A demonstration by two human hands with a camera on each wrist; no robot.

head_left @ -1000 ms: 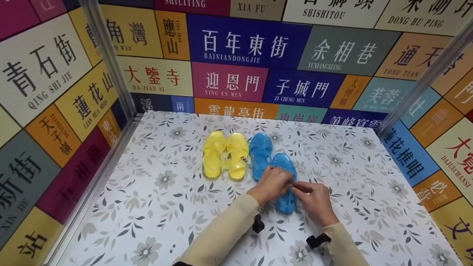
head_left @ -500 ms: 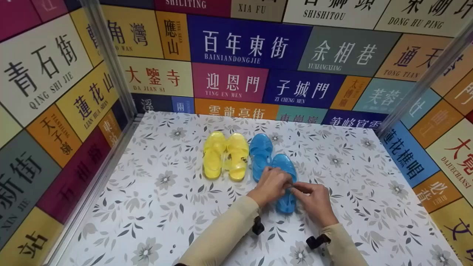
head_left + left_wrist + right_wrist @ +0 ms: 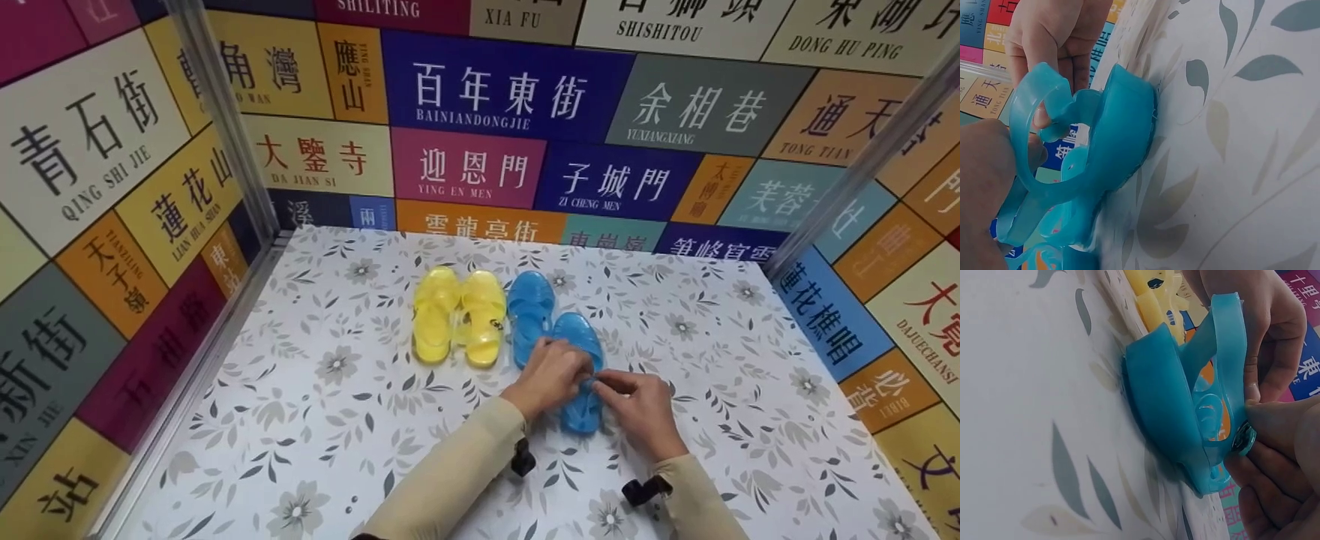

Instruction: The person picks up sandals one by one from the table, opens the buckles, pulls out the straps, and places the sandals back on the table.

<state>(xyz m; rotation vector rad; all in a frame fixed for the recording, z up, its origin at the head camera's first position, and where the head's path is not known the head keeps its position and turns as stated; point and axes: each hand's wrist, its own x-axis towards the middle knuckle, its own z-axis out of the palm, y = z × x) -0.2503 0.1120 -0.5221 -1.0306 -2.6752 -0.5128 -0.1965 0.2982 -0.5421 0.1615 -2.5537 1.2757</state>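
Note:
The right blue sandal (image 3: 580, 412) stands sole down on the flowered tabletop, its toe pointing away. My left hand (image 3: 551, 375) reaches over its middle and pinches the ankle strap (image 3: 1019, 129). From the other side my right hand (image 3: 641, 401) pinches the same strap close to a small round buckle (image 3: 1244, 439), its fingertips almost meeting the left ones. The strap arches above the heel in both wrist views. Fingers partly cover where the strap meets the buckle. Just left of it lies the other blue sandal (image 3: 530, 292), partly behind my left hand.
A pair of yellow sandals (image 3: 433, 322) lies side by side to the left of the blue ones. The flowered tabletop (image 3: 337, 435) is bounded by panels with coloured signs (image 3: 502, 82) at the back and sides. Metal posts (image 3: 225, 112) mark the corners.

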